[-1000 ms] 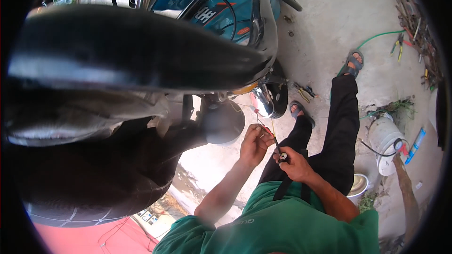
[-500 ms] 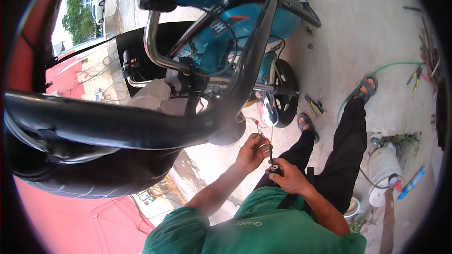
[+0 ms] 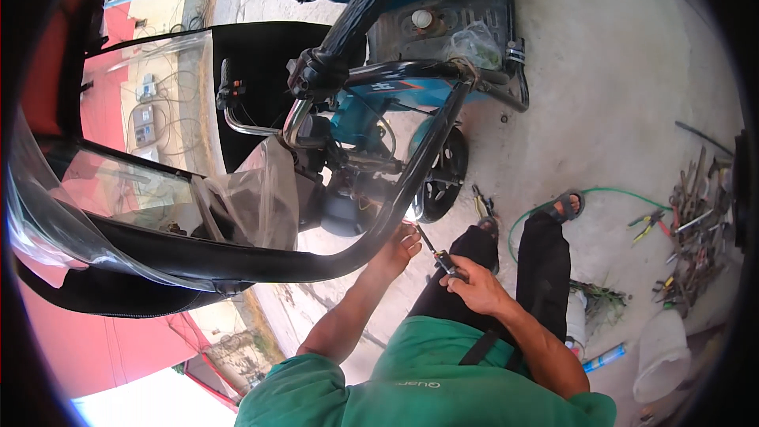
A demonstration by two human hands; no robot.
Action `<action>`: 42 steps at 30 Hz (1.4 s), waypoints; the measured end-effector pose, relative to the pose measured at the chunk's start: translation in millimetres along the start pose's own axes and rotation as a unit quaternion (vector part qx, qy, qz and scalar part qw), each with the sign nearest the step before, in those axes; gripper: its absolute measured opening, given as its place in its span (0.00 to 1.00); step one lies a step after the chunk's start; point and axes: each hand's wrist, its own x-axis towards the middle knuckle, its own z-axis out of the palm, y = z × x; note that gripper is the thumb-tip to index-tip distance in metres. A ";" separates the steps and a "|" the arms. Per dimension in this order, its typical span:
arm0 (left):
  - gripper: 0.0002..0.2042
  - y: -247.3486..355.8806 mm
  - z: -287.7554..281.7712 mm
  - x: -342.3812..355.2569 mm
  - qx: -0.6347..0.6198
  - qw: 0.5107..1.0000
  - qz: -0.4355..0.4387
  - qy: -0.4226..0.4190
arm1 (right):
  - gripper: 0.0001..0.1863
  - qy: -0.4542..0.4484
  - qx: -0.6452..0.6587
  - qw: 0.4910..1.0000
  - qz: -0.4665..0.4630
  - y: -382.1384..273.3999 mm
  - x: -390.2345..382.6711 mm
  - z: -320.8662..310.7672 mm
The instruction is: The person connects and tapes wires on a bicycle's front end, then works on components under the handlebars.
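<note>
Head camera: right hand [image 3: 477, 286] grips a small black cylindrical part [image 3: 447, 262] above black trousers [image 3: 545, 265], seemingly steadying its thin dark cable [image 3: 427, 239]. Left hand [image 3: 398, 251] curls near the cable's far end, beside a curved black metal tube [image 3: 428, 146]; any pinch is unclear.

Near 6 o'clock we see a short row of small pale letters across the green shirt [image 3: 474, 352], upside down from our view. At 12 o'clock we make out white lettering, partly hidden, beside an orange-red line on the blue panel [image 3: 423, 94]. Toward 4 o'clock, the blue tube [image 3: 605, 357] has pale marks; we cannot tell whether they are print.
</note>
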 end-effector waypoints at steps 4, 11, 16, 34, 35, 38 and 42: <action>0.05 2.6 10.0 -5.7 -0.065 0.997 0.010 0.042 | 0.25 -0.058 0.006 0.997 0.053 -33.2 5.9 -9.5; 0.08 -6.0 5.3 22.5 -0.129 0.991 0.027 -0.010 | 0.23 -0.076 -0.018 0.992 0.096 -52.9 36.9 -33.4; 0.07 -27.5 -12.9 37.7 -0.028 0.994 0.073 0.071 | 0.22 -0.068 -0.001 0.988 0.138 -36.8 61.2 -44.4; 0.08 -24.5 -18.0 16.5 0.556 0.814 0.141 0.092 | 0.19 -0.186 -0.214 0.952 0.114 -70.7 101.8 -74.7; 0.07 -11.7 9.2 22.5 0.547 0.817 0.173 0.052 | 0.19 -0.176 -0.218 0.954 0.111 -68.1 105.0 -78.0; 0.07 -20.1 -2.9 22.0 0.174 0.978 0.109 0.027 | 0.21 -0.198 -0.242 0.945 0.090 -70.7 108.0 -83.8; 0.11 -28.3 -10.1 30.4 -0.098 0.993 0.063 0.025 | 0.24 -0.172 -0.247 0.952 0.058 -60.5 98.7 -96.1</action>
